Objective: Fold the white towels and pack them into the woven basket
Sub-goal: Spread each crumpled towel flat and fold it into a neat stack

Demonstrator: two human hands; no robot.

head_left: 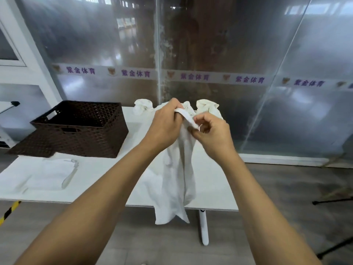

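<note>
Behind hands [187, 127], glass band [191, 75] reads 紫金体育

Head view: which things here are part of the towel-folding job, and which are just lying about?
Part of the job:
- held towel, gripped by left hand and right hand
- folded towel on the table
- crumpled towels at the table's far edge
- woven basket

Just lying about:
- striped tape on the floor
- black stand legs
</note>
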